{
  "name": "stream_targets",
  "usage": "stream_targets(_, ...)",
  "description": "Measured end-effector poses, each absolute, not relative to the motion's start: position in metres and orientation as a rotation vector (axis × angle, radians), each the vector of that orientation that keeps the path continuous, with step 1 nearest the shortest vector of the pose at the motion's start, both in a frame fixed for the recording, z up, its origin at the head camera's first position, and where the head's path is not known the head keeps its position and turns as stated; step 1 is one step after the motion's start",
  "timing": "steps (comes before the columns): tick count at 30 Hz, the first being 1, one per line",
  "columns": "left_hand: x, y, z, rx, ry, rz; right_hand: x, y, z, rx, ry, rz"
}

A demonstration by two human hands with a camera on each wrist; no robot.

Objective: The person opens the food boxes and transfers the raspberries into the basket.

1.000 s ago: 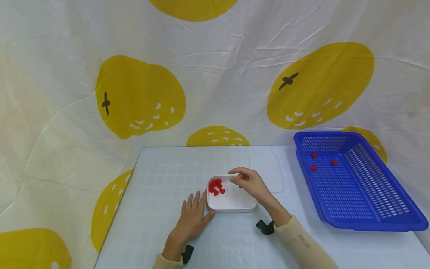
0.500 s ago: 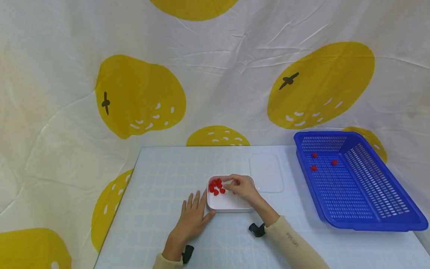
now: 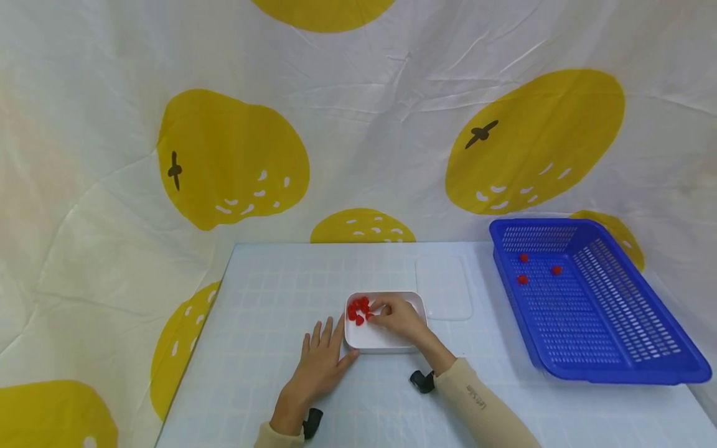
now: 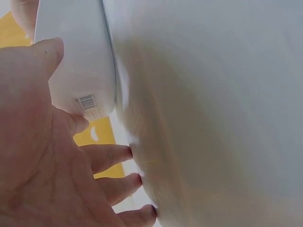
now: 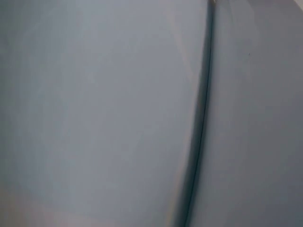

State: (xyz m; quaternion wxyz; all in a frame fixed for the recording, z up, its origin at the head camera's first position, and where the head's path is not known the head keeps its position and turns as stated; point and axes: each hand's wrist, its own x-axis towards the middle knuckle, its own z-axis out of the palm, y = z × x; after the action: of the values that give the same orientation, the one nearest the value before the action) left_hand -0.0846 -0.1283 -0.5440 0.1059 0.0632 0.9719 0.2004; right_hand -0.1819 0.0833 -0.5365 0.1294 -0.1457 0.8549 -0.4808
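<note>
A white rectangular box [image 3: 386, 346] without a cover stands on the table, with several small red pieces [image 3: 360, 320] gathered at its left end. My right hand [image 3: 400, 318] reaches into it from the right, and its thumb and forefinger pinch one red piece at the edge of the group. My left hand [image 3: 322, 364] lies on the table with straight, spread fingers. Its thumb and forefinger touch the box's near left corner and left side; the left wrist view shows them against the box's outer wall [image 4: 80, 71], beside a barcode label. The right wrist view shows no fingers.
A large blue slotted basket [image 3: 560, 373] stands at the right, with three red pieces [image 3: 556, 270] on its bottom. Behind the box lies a flat, clear-looking lid [image 3: 445, 286]. A white cloth [image 3: 364, 124] with yellow fruit prints hangs behind the table.
My right hand has moved left and down from above the box's right part to the red pieces, and its fingertips have closed on one. The left hand has stayed put.
</note>
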Motion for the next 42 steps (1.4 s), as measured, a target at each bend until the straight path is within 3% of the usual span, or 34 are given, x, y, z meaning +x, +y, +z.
stream_targets(42,-0.083,-0.128,-0.545,0.199,2.873,0.591,-0.178,0.087,-0.525,-0.474,2.480,-1.373)
